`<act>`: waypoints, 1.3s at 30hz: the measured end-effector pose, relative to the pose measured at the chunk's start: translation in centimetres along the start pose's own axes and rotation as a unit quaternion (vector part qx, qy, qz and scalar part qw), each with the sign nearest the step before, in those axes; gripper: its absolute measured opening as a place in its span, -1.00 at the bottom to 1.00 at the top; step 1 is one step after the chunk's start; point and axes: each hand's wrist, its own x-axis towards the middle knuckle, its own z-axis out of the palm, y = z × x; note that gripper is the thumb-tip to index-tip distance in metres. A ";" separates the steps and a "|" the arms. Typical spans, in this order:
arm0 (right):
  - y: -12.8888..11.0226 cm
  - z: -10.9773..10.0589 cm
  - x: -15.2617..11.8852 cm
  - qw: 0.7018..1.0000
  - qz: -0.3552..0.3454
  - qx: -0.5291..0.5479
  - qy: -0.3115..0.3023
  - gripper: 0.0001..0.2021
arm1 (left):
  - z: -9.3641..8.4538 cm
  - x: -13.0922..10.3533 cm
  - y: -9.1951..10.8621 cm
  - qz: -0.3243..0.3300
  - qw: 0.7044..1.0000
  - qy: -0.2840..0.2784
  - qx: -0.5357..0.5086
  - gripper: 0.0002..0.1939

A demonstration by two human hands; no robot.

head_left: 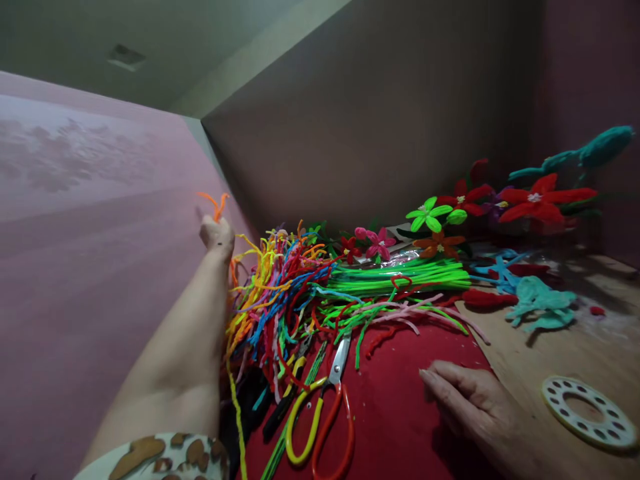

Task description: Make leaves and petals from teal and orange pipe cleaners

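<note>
My left hand (217, 233) is stretched far forward by the pink wall, its fingers closed on orange pipe cleaners (219, 207) whose ends stick up above the fist. Just right of that forearm spreads a big tangled heap of pipe cleaners (280, 287) in yellow, blue, red, pink and orange. My right hand (470, 400) is low over the red mat (395, 387), fingers curled together with nothing seen between them. Scissors (337, 373) with one yellow and one red handle lie between my arms, blades pointing away. Beside them are black-and-yellow pliers (285, 400), partly hidden by pipe cleaners.
A bundle of green pipe cleaners (400, 277) lies behind the mat. Fuzzy flowers, among them a red one (537, 199) and a light green one (429, 215), stand at the back right. Turquoise fuzzy pieces (543, 303) and a white ring with holes (555, 393) are on the wooden table.
</note>
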 end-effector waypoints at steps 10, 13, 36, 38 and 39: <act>-0.4 -0.6 -0.2 1.000 0.003 0.017 0.004 -0.61 | -6.5 -0.8 5.7 0.158 0.979 0.062 0.114 -0.63; -0.8 -0.8 -0.2 0.999 -0.012 0.023 0.026 -0.62 | -6.7 -1.9 7.0 0.171 0.969 0.013 0.180 -0.62; -1.7 -2.3 2.0 0.830 0.007 0.558 -0.012 -0.86 | -5.5 -29.7 17.3 0.406 0.893 -0.191 -0.015 -0.75; -1.7 -2.6 2.1 0.822 0.043 0.568 -0.002 -0.85 | -6.2 -29.5 16.3 0.381 0.899 -0.217 0.006 -0.80; -1.7 -2.8 2.0 0.818 0.061 0.572 -0.005 -0.84 | -6.5 -29.5 15.8 0.379 0.897 -0.226 0.011 -0.82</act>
